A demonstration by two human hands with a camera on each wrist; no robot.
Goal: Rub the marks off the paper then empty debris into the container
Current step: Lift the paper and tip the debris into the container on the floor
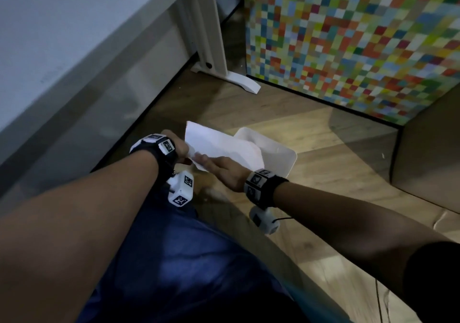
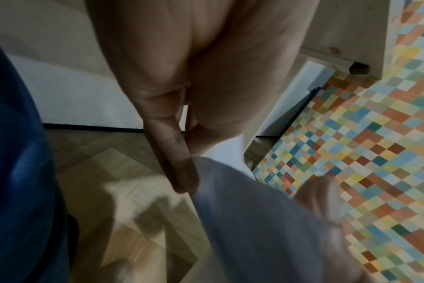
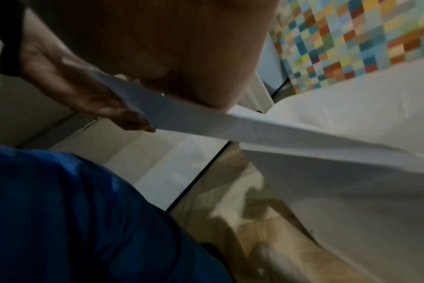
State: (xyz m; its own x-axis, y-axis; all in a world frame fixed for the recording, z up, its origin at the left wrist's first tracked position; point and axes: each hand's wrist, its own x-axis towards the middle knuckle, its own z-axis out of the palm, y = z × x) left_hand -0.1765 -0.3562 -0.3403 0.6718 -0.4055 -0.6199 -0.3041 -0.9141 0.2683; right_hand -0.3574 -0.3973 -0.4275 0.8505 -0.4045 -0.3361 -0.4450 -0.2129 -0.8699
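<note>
A white sheet of paper (image 1: 219, 146) is held tilted over a white container (image 1: 278, 148) that stands on the wooden floor. My left hand (image 1: 178, 146) pinches the sheet's left edge; the left wrist view shows its fingers (image 2: 179, 168) closed on the paper (image 2: 254, 220). My right hand (image 1: 219, 170) holds the near edge, fingers lying along the top. From the right wrist the paper (image 3: 230, 124) runs from under my palm (image 3: 182, 47) toward the container's wall (image 3: 327, 201). Any marks or debris on the sheet are too dim to make out.
A white table leg with a flat foot (image 1: 231, 76) stands behind the container. A colourful checkered panel (image 1: 348, 36) rises at the back right, and a brown cabinet side (image 1: 428, 148) at the right. A pale wall runs along the left. My blue-trousered leg (image 1: 186, 260) is below my arms.
</note>
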